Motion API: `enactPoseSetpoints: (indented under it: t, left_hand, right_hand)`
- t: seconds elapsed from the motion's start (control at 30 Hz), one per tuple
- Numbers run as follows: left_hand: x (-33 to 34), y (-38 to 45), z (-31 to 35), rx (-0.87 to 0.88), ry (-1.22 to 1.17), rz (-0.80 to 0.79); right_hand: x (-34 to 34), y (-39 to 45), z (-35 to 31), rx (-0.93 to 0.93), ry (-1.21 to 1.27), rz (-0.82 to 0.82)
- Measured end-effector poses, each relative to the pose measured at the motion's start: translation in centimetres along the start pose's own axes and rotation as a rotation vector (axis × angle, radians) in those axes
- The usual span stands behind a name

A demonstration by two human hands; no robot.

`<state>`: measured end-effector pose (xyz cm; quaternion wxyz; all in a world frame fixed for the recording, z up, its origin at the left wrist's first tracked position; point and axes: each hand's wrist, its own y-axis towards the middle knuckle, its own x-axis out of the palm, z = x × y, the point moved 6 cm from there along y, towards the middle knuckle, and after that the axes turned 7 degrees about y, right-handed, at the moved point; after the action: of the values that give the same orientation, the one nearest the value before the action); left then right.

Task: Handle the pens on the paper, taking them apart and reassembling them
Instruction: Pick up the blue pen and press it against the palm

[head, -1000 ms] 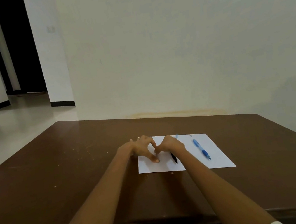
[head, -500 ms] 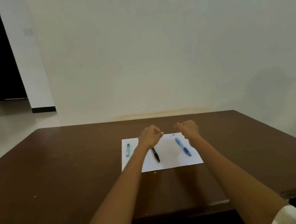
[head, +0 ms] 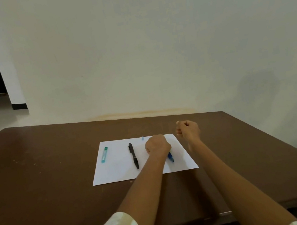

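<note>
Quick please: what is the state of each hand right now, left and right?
Left hand: closed, lying over the blue pen; whether its grip holds the pen cannot be told.
Right hand: closed in a fist above the table; nothing visible in it.

The left hand covers most of the blue pen; whether its fingers grip it is perhaps unclear.

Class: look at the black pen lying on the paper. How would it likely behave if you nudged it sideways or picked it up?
The black pen looks slim and rigid, so probably light and stiff. Its round barrel might roll on the smooth paper, though what looks like a clip near its far end would likely stop it soon.
</note>
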<state>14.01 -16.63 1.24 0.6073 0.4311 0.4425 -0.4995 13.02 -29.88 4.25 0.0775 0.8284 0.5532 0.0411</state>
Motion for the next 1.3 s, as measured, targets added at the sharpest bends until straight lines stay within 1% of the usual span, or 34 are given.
enactPoseSetpoints:
  t: [0.1, 0.23, 0.3, 0.4, 0.5, 0.6, 0.73, 0.83, 1.1, 1.3]
  left_hand:
    - [-0.8, 0.0, -0.5, 0.003, -0.104, 0.035]
    - [-2.1, 0.0, -2.0, -0.019, -0.427, 0.024]
    - [-2.9, -0.2, -2.8, -0.028, -0.562, 0.038]
    - [-5.0, -0.8, -4.0, 0.002, -0.729, 0.139]
    - [-6.7, -1.4, -5.5, 0.02, -0.828, 0.269]
    - [-7.9, -1.5, -6.6, 0.049, -0.845, 0.396]
    - [-9.3, -1.7, -7.2, 0.112, -0.806, 0.533]
    - [-10.3, -1.7, -7.6, 0.111, -0.796, 0.636]
    - [-10.1, -1.0, -8.4, 0.085, -0.779, 0.684]
    - [-9.7, -0.8, -8.3, 0.085, -0.791, 0.689]
  right_hand:
    - [0.1, -0.1, 0.3, -0.004, 0.044, 0.018]
    - [1.3, -0.5, -0.6, 0.018, 0.163, 0.024]
    - [2.4, -0.7, -1.7, 0.054, 0.298, 0.005]
    - [4.1, -1.2, -4.1, 0.091, 0.54, -0.017]
    - [5.4, -1.5, -6.1, 0.081, 0.648, -0.017]
    - [6.9, -1.5, -7.4, 0.054, 0.695, -0.031]
    - [8.5, -1.6, -8.1, -0.001, 0.601, -0.048]
    - [9.5, -1.8, -8.1, -0.001, 0.606, -0.074]
    - [10.1, -1.7, -7.9, -0.024, 0.581, -0.051]
    - [10.0, -1.3, -7.7, -0.06, 0.532, -0.039]
